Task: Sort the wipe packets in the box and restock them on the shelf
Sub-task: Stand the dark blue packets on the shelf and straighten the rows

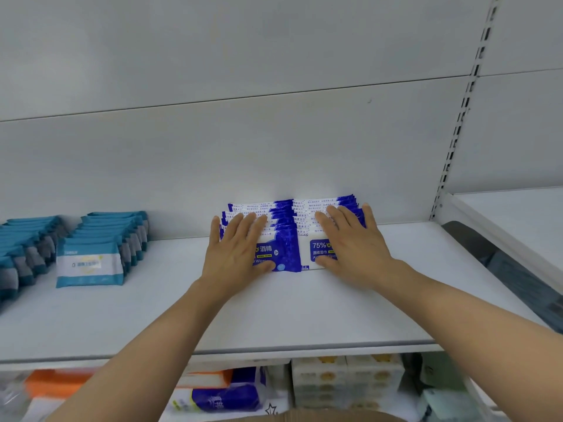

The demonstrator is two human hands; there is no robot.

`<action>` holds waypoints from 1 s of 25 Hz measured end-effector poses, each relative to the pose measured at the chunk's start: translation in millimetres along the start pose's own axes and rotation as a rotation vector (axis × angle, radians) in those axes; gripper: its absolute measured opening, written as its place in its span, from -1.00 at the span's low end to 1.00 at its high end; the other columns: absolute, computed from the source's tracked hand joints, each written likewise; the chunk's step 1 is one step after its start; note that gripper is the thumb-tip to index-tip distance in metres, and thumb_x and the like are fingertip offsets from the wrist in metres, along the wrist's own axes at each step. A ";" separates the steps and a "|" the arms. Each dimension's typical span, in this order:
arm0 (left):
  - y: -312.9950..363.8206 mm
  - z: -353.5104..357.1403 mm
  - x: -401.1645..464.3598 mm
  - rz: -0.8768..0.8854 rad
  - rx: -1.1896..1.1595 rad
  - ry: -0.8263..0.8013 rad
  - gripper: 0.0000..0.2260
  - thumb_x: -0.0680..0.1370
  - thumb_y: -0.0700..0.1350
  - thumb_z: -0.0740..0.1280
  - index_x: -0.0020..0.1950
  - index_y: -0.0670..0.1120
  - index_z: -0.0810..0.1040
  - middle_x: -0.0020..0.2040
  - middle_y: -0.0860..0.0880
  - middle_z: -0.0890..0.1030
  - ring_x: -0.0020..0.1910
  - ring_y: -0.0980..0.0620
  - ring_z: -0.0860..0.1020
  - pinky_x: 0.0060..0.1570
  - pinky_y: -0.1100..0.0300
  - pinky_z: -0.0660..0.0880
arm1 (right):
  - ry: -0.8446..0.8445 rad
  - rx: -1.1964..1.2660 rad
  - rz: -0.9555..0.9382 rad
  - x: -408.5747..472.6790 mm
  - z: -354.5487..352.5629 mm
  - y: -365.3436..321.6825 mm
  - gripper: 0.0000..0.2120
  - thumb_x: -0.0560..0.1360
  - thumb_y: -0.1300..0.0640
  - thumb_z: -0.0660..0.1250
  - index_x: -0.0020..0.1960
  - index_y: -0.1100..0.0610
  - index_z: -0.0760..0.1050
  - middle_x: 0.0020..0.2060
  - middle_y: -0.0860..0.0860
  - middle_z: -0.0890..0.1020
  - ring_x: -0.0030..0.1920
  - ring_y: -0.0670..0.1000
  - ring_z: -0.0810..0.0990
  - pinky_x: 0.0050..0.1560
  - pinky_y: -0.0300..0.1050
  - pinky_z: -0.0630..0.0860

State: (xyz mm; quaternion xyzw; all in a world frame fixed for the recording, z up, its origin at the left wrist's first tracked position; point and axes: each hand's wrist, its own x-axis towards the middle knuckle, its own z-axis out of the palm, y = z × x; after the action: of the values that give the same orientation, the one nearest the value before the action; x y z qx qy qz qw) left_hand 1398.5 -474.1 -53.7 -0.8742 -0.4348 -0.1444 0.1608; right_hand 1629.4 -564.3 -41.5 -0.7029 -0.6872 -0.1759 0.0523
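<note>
Two rows of blue wipe packets [286, 236] stand side by side at the back of the white shelf [274, 312], touching the back wall. The left hand [236, 251] lies flat on the left row, fingers straight and close together. The right hand [350, 242] lies flat on the right row, fingers a little spread. Far left of the blue packets stand rows of teal wipe packets [100, 248]. Under the shelf sit more packs [344, 382].
</note>
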 end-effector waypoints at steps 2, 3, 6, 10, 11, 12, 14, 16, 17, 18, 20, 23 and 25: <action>1.2 -3.6 -1.1 -0.009 -0.033 0.002 -0.22 0.50 0.31 0.27 0.58 -0.03 0.10 0.56 -0.06 0.18 0.55 -0.08 0.11 0.49 -0.21 -0.12 | -0.004 0.022 0.011 -0.3 -3.4 -3.3 -0.25 0.54 -0.28 0.10 0.58 0.03 -0.07 0.56 0.07 0.05 0.55 0.08 -0.02 0.47 0.26 -0.22; 1.8 -6.2 -2.0 -0.012 -0.044 0.002 -0.23 0.50 0.30 0.27 0.58 -0.04 0.10 0.56 -0.06 0.18 0.55 -0.08 0.11 0.49 -0.20 -0.11 | 0.007 0.038 0.016 -1.3 -5.9 -5.8 -0.27 0.54 -0.27 0.11 0.57 0.04 0.00 0.55 0.08 0.10 0.55 0.09 0.04 0.47 0.27 -0.18; 4.2 -17.2 -14.2 0.000 -0.031 0.052 -0.29 0.51 0.32 0.18 0.55 -0.05 0.20 0.52 -0.06 0.28 0.53 -0.12 0.18 0.48 -0.22 0.00 | 0.181 0.068 0.021 -14.4 -15.9 -18.6 -0.41 0.48 -0.17 0.20 0.43 0.11 0.36 0.40 0.12 0.41 0.41 0.16 0.36 0.40 0.33 0.11; 9.8 -38.9 -50.3 0.016 -0.065 0.190 -0.34 0.51 0.33 0.02 0.48 -0.04 0.34 0.42 -0.05 0.45 0.45 -0.16 0.33 0.43 -0.27 0.17 | 0.319 0.112 0.066 -47.4 -29.4 -46.8 -0.54 0.49 -0.08 0.33 0.32 0.10 0.48 0.30 0.08 0.53 0.26 0.13 0.52 0.29 0.20 0.36; 10.4 -44.4 -63.6 0.016 -0.076 0.220 -0.36 0.52 0.32 0.02 0.48 -0.02 0.33 0.42 -0.03 0.45 0.45 -0.13 0.34 0.44 -0.26 0.17 | 0.358 0.122 0.070 -57.8 -33.5 -56.7 -0.56 0.49 -0.08 0.30 0.30 0.10 0.50 0.27 0.08 0.55 0.19 0.13 0.57 0.20 0.16 0.45; 11.4 -51.2 -76.5 0.013 -0.084 0.248 -0.37 0.53 0.31 0.03 0.48 -0.02 0.32 0.41 -0.02 0.46 0.45 -0.09 0.35 0.44 -0.24 0.17 | 0.388 0.137 0.075 -68.0 -38.8 -65.7 -0.57 0.49 -0.08 0.26 0.28 0.10 0.51 0.23 0.07 0.57 0.10 0.13 0.61 0.08 0.10 0.52; 11.8 -64.3 -100.9 0.018 -0.101 0.296 -0.41 0.55 0.29 0.08 0.46 -0.02 0.34 0.37 -0.02 0.50 0.40 -0.06 0.41 0.43 -0.19 0.21 | 0.421 0.172 0.092 -89.3 -50.3 -83.4 -0.55 0.48 -0.10 0.17 0.27 0.09 0.51 0.18 0.04 0.60 -0.04 0.11 0.64 -0.15 -0.02 0.55; 10.2 -77.5 -126.6 0.022 -0.124 0.333 -0.43 0.54 0.26 0.14 0.44 -0.04 0.38 0.31 -0.03 0.53 0.30 -0.05 0.48 0.36 -0.13 0.31 | 0.438 0.178 0.093 -110.9 -60.7 -102.0 -0.54 0.49 -0.10 0.15 0.29 0.09 0.48 0.16 0.03 0.60 -0.04 0.08 0.64 -0.17 -0.05 0.54; 8.4 -82.3 -140.5 0.023 -0.139 0.345 -0.44 0.54 0.25 0.17 0.43 -0.05 0.40 0.30 -0.03 0.54 0.26 -0.05 0.50 0.33 -0.12 0.35 | 0.451 0.168 0.086 -122.2 -64.4 -111.3 -0.54 0.50 -0.10 0.16 0.30 0.09 0.47 0.17 0.04 0.60 -0.01 0.07 0.63 -0.13 -0.04 0.54; 6.3 -86.5 -154.6 0.024 -0.155 0.348 -0.44 0.54 0.24 0.18 0.43 -0.05 0.40 0.30 -0.02 0.54 0.25 -0.05 0.49 0.31 -0.11 0.37 | 0.456 0.158 0.079 -134.0 -68.2 -120.6 -0.54 0.50 -0.09 0.18 0.31 0.09 0.47 0.18 0.04 0.59 0.04 0.07 0.62 -0.07 -0.02 0.53; 0.2 -92.7 -183.1 0.035 -0.165 0.345 -0.44 0.54 0.23 0.18 0.46 -0.04 0.38 0.33 -0.02 0.51 0.30 -0.03 0.46 0.33 -0.12 0.35 | 0.463 0.138 0.062 -155.0 -74.0 -141.4 -0.55 0.50 -0.08 0.21 0.32 0.10 0.46 0.21 0.05 0.58 0.15 0.08 0.58 0.08 0.04 0.50; -19.6 -101.5 -229.1 0.036 -0.124 0.325 -0.40 0.55 0.25 0.13 0.49 -0.05 0.34 0.43 -0.05 0.43 0.43 -0.06 0.36 0.41 -0.18 0.24 | 0.419 0.130 0.052 -178.5 -84.8 -182.5 -0.53 0.51 -0.08 0.21 0.35 0.10 0.43 0.30 0.09 0.51 0.31 0.11 0.48 0.28 0.15 0.40; -37.1 -109.4 -259.2 0.020 -0.100 0.317 -0.39 0.55 0.27 0.10 0.51 -0.05 0.31 0.48 -0.05 0.37 0.48 -0.06 0.30 0.45 -0.18 0.17 | 0.414 0.148 0.067 -190.3 -96.1 -213.9 -0.51 0.51 -0.09 0.21 0.37 0.11 0.42 0.34 0.11 0.48 0.36 0.13 0.43 0.32 0.19 0.36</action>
State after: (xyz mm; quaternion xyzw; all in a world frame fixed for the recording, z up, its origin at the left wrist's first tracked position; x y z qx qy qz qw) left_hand 1205.9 -682.5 -50.5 -0.8517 -0.3876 -0.3004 0.1849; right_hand 1403.2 -764.2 -48.6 -0.6685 -0.6490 -0.2636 0.2496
